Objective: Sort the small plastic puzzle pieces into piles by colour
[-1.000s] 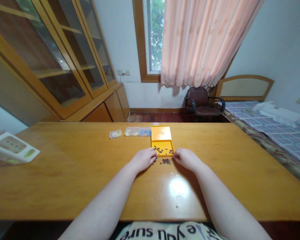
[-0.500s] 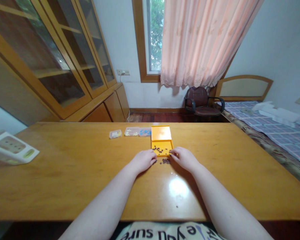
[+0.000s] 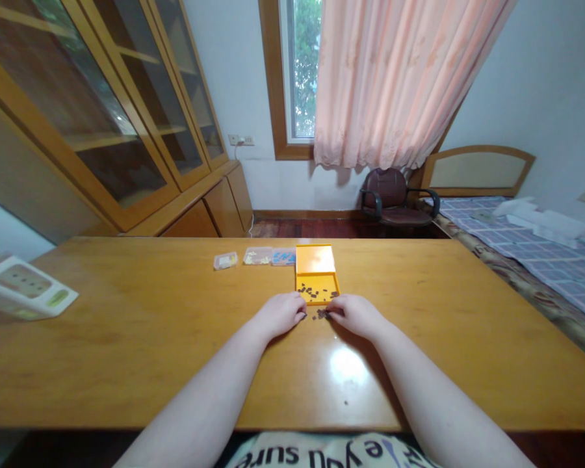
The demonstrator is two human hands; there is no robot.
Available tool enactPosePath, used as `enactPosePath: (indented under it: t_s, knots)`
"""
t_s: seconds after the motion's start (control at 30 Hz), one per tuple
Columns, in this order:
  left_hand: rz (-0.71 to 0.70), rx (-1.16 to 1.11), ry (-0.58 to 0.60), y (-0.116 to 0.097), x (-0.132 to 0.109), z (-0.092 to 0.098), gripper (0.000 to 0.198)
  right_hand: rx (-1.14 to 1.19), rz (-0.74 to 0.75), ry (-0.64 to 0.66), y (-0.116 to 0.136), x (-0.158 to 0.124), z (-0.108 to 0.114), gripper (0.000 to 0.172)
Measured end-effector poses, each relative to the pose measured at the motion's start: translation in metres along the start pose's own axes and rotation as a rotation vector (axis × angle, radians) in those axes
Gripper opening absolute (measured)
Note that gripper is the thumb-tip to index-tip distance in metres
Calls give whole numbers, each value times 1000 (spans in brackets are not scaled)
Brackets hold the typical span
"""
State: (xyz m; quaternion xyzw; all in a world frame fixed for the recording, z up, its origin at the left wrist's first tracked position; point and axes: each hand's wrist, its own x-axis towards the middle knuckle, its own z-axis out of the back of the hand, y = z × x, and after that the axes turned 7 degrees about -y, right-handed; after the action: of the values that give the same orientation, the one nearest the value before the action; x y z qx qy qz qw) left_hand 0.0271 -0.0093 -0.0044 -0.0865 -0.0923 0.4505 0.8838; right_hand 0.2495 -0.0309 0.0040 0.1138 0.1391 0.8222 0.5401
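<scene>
An open orange box lies on the wooden table, its near half scattered with several small dark pieces. A little heap of the same dark pieces sits on the table just in front of the box. My left hand rests curled on the table left of the heap, fingers closed together. My right hand is on the right, its fingertips pinched at the heap's edge. What either hand holds is too small to make out.
Three small clear plastic boxes stand in a row left of the orange box. A white carton lies at the table's left edge. Behind are a glass-fronted cabinet, a dark armchair and a bed on the right.
My right hand has moved from the orange box's near right corner leftward and down to the heap of dark pieces. My left hand has barely shifted.
</scene>
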Motion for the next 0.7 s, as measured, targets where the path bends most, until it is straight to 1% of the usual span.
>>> enactPosePath:
  t_s: [0.2,0.33,0.47,0.57,0.7]
  knots:
    - [-2,8,-2,0,1,0,11,25,54,-15,-3,2,-9,25]
    - [-3,4,10,-1,0,2,12,0,46,-21,-5,3,-13,24]
    - [-17,-8,-2,-1,-1,2,11,-22,36,-24,-4,3,-11,22]
    - [-27,-17,-51,1,1,0,10,-31,21,-30,-2,3,-7,22]
    - [-3,-8,-206,5,8,-6,16,-38,-24,-44,-3,3,-5,21]
